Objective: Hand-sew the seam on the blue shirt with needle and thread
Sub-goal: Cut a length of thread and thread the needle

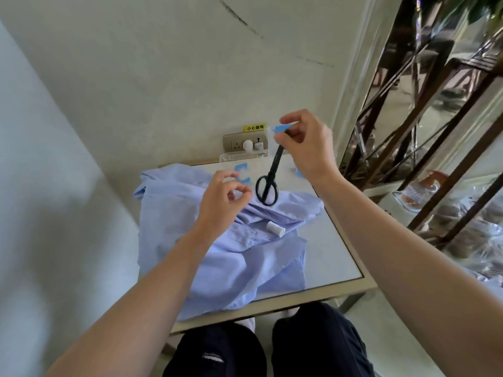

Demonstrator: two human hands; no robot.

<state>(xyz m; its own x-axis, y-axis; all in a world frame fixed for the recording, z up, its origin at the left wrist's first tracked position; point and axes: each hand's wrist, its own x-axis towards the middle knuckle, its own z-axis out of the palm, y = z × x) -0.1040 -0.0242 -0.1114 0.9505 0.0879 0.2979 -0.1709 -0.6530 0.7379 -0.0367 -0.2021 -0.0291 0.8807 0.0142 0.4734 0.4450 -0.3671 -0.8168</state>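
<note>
The crumpled blue shirt [226,257] lies on the small glass-topped table [334,248]. A white thread spool [275,228] rests on the shirt's folds. Above the shirt, my left hand [221,200] has thumb and forefinger tips pinched together, apparently on a fine thread; no needle can be made out. My right hand [306,144] is raised over the table's far edge. It grips black scissors [268,186] by the blades, so the handles hang down over the shirt. It also pinches a small clear case with a blue label [281,129].
A clear plastic box [239,159] with blue pieces stands at the table's back edge, below a wall socket [245,144] with plugs in it. A dark metal shelf frame [435,131] and bagged items stand to the right. My knees are under the table's front edge.
</note>
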